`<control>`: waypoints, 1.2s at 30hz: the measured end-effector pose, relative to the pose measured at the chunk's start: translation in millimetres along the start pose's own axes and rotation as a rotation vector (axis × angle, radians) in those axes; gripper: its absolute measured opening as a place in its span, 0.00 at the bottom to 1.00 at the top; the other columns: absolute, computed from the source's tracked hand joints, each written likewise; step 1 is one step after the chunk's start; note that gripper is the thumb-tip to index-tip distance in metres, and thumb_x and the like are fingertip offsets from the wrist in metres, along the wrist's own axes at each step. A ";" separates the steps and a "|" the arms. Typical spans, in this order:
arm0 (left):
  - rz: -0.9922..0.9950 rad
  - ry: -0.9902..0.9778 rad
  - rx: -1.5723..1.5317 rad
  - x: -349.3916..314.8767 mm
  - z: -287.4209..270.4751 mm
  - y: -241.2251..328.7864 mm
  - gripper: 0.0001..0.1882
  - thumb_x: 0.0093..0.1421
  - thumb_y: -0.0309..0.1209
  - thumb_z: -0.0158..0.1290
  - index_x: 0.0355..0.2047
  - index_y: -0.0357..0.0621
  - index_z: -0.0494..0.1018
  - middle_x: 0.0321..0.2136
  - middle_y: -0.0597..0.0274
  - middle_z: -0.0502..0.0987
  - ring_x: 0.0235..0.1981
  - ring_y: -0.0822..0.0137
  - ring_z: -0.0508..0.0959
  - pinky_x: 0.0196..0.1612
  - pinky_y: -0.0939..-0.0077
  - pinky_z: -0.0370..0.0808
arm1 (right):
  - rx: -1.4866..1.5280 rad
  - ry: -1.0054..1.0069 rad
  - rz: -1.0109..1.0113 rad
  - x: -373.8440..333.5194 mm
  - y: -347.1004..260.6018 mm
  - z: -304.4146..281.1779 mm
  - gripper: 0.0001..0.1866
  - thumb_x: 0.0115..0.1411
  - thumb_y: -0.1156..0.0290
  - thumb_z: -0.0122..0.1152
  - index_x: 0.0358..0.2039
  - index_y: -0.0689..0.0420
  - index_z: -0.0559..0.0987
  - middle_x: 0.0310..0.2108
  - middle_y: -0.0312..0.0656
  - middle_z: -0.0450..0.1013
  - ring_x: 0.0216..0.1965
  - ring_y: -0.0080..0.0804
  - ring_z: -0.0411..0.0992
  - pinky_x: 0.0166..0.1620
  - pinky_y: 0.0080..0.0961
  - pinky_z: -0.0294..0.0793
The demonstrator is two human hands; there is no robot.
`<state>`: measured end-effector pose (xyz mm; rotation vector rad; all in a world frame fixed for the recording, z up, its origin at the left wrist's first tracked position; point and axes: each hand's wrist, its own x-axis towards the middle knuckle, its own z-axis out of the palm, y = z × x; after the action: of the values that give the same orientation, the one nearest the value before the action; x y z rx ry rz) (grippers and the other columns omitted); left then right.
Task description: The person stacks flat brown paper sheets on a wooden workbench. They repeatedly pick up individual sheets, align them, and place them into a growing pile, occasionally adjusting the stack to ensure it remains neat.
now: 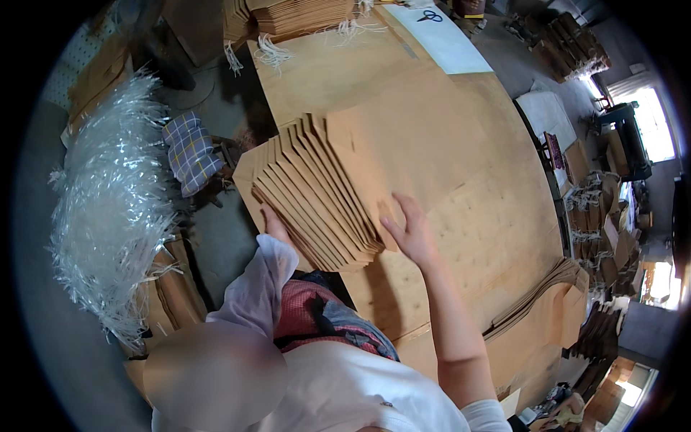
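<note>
A fanned stack of brown paper bags (309,191) with folded ends lies across the left edge of the wooden table (504,216). My left hand (277,227) grips the stack's near left side, its fingers partly hidden against the paper. Over the right side of the stack, my right hand (412,232) is open with thumb and fingers apart, close to the top bag. A large brown paper piece (425,137), smeared by motion, stretches from the stack toward the far right.
More bags (306,18) and white strings (272,54) sit at the table's far end, near scissors (430,16) on a white sheet (450,43). Another bag pile (533,309) lies near right. Left are a cushioned stool (191,151) and a heap of clear plastic strips (115,209).
</note>
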<state>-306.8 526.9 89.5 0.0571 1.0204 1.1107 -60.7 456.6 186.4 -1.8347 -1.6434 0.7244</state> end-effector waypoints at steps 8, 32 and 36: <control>-0.136 -0.028 0.028 14.9 7.0 26.0 0.37 0.54 0.60 0.19 0.54 0.48 0.53 0.51 0.59 0.61 0.49 0.61 0.65 0.51 0.68 0.62 | -0.339 -0.063 0.105 73.1 -46.9 105.1 0.47 0.40 0.53 0.60 0.52 0.70 0.50 0.47 0.58 0.58 0.48 0.48 0.60 0.47 0.33 0.64; 0.064 -0.079 -0.131 60.3 -40.8 6.8 0.35 0.55 0.58 0.32 0.54 0.45 0.51 0.53 0.61 0.57 0.53 0.64 0.58 0.55 0.71 0.54 | 0.455 -0.296 0.545 110.8 -14.6 110.1 0.38 0.57 0.43 0.28 0.55 0.64 0.52 0.57 0.50 0.47 0.59 0.35 0.42 0.59 0.23 0.39; 0.092 -0.212 0.085 103.6 -66.9 -13.2 0.33 0.57 0.55 0.29 0.55 0.44 0.51 0.53 0.61 0.58 0.53 0.66 0.60 0.55 0.72 0.56 | 0.697 -0.284 0.567 116.5 -26.5 103.3 0.37 0.57 0.43 0.29 0.54 0.64 0.54 0.55 0.48 0.52 0.57 0.36 0.49 0.57 0.25 0.46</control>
<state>-337.8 570.3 -22.5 0.2867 0.8813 1.1186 -141.5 580.5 131.1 -1.6951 -0.8066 1.6218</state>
